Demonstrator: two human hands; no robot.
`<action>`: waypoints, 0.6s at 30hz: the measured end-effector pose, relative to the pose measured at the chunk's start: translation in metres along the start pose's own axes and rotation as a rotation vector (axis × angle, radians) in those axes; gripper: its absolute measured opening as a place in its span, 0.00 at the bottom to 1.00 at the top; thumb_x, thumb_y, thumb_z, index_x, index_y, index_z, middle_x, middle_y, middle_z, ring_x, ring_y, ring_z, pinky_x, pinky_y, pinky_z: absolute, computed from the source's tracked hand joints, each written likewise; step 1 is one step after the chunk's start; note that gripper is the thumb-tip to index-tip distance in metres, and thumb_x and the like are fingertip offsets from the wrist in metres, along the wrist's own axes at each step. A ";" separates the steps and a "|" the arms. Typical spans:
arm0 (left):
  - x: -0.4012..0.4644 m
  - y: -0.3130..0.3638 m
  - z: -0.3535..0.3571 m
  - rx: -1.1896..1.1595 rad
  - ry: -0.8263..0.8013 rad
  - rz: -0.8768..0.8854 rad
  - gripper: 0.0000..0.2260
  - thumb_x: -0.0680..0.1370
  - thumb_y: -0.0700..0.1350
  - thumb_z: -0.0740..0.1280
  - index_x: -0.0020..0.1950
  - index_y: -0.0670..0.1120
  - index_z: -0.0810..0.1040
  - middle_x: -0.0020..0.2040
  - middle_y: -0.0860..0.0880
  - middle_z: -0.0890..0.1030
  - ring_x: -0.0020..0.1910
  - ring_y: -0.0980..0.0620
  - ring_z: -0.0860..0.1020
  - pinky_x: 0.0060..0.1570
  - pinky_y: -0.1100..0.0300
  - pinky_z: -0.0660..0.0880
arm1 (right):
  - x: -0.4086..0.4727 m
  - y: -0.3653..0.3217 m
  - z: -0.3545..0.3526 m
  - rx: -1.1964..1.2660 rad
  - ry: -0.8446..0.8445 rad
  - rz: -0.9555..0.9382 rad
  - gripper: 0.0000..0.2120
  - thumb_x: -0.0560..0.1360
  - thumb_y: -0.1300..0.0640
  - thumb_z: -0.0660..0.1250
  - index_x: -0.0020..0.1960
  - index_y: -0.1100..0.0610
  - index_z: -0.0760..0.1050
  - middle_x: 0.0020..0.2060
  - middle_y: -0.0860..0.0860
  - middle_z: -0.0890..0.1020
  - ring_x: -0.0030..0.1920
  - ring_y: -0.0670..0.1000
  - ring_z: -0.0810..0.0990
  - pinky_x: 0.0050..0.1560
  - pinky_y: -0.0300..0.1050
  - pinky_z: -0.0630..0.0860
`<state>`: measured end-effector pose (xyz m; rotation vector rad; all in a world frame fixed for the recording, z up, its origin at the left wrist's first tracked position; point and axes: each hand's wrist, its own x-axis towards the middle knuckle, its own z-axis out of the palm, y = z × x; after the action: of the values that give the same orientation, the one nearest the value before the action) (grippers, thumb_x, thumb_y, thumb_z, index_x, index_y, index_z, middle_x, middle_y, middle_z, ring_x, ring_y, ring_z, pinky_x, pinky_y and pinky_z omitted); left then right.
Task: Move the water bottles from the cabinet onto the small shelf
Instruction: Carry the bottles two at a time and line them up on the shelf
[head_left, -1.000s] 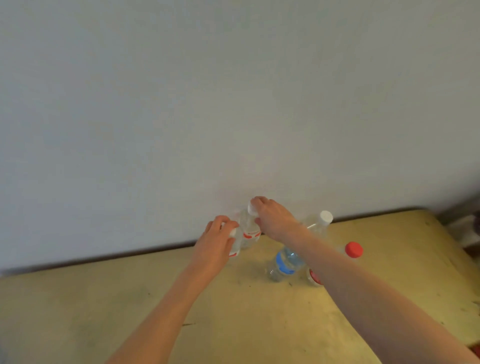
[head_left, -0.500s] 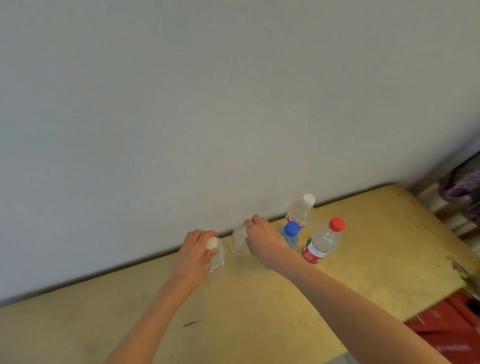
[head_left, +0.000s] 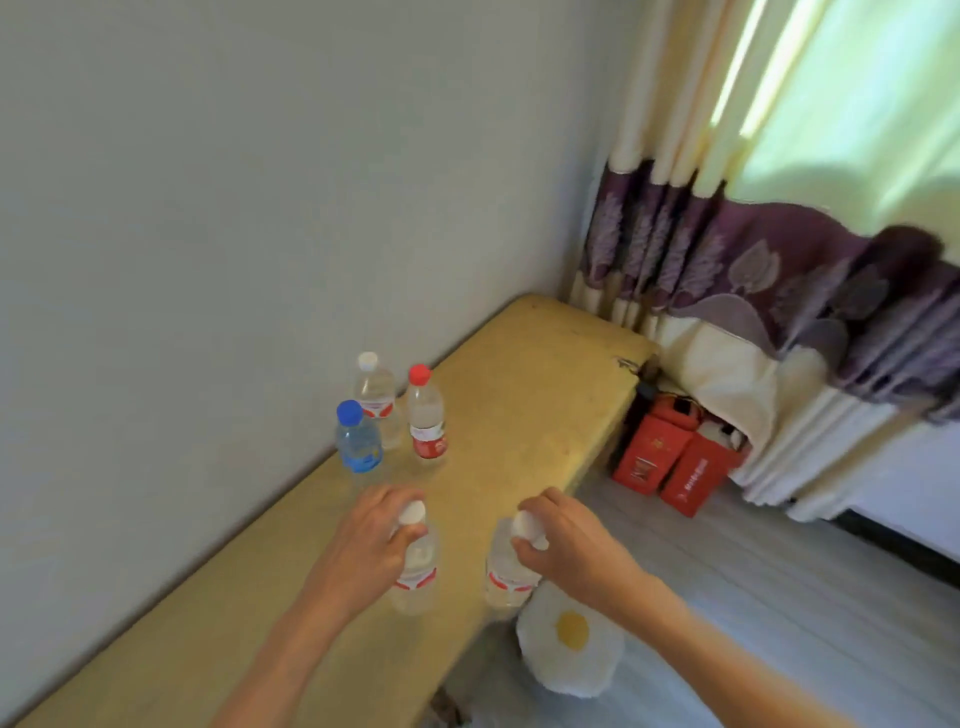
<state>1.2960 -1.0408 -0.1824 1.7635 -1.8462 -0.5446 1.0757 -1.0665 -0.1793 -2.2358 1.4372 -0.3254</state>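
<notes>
My left hand grips the neck of a clear white-capped water bottle with a red-and-white label. My right hand grips the top of a second white-capped bottle. Both bottles hang upright over the yellow cabinet top, the right one near its front edge. Three more bottles stand by the wall: one with a blue cap, one with a white cap and one with a red cap. No small shelf is in view.
A white wall runs behind the cabinet. On the grey floor lie an egg-shaped cushion below my right hand and red boxes at the cabinet's right end. A purple-and-cream curtain hangs at the right.
Both hands have lifted their bottles away from the wall toward the cabinet's front edge. My view has swung right, bringing the floor, boxes and curtain into sight.
</notes>
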 end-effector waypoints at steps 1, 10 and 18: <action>0.000 0.021 0.013 -0.020 -0.021 0.035 0.12 0.74 0.44 0.66 0.57 0.48 0.74 0.52 0.53 0.72 0.50 0.55 0.68 0.50 0.66 0.61 | -0.023 0.016 -0.012 0.000 0.040 0.037 0.17 0.75 0.54 0.62 0.61 0.59 0.70 0.56 0.55 0.74 0.57 0.54 0.72 0.54 0.41 0.65; -0.033 0.225 0.159 -0.174 -0.273 0.442 0.10 0.72 0.38 0.67 0.53 0.44 0.76 0.47 0.51 0.73 0.49 0.52 0.71 0.46 0.71 0.60 | -0.249 0.133 -0.102 -0.055 0.505 0.442 0.12 0.70 0.56 0.66 0.51 0.62 0.76 0.45 0.58 0.78 0.48 0.57 0.76 0.47 0.41 0.66; -0.086 0.400 0.295 -0.194 -0.598 0.816 0.12 0.69 0.37 0.71 0.52 0.43 0.78 0.46 0.48 0.77 0.45 0.57 0.72 0.46 0.67 0.64 | -0.447 0.225 -0.127 -0.014 0.702 0.929 0.12 0.69 0.57 0.68 0.49 0.63 0.76 0.44 0.59 0.78 0.47 0.59 0.76 0.48 0.43 0.67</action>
<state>0.8000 -0.9474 -0.1744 0.6219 -2.5673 -0.9157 0.6519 -0.7725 -0.1598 -1.2430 2.6239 -0.7967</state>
